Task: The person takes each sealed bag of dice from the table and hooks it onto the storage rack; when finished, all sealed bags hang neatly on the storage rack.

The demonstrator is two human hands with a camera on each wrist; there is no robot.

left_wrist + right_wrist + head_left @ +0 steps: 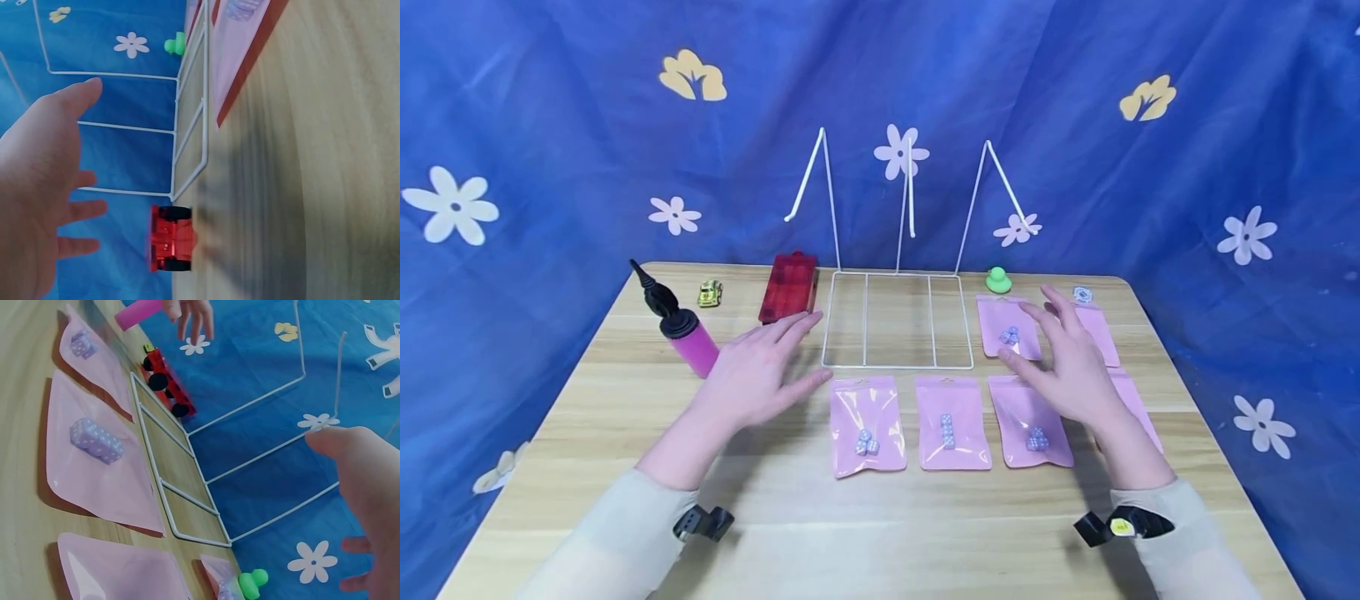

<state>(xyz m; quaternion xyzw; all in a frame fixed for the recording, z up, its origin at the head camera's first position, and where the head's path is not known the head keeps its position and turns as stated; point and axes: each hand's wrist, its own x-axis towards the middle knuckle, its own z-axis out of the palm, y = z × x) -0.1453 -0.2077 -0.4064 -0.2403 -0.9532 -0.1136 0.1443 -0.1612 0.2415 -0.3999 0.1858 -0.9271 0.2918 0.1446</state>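
My left hand (756,367) hovers above the table left of a white wire rack (897,367), fingers spread and holding nothing. On the other side, my right hand (1067,367) is held over several pink zip pouches, its fingers loosely bent and nothing between them. Purple dice show in the pouches. Three lie in a front row: a left pouch (887,408), a middle pouch (970,408) and a right pouch (1015,400). Another pouch (988,317) lies behind, and more are partly hidden beneath the right hand and forearm. The rack's upright prongs rise at the back.
A red toy vehicle (172,239) stands left of the rack, near a small yellow toy car (710,293). A pink hand pump (694,346) with a black nozzle lies at the left. Behind the pouches sit a green rubber duck (998,280) and a small blue-white disc (1082,294).
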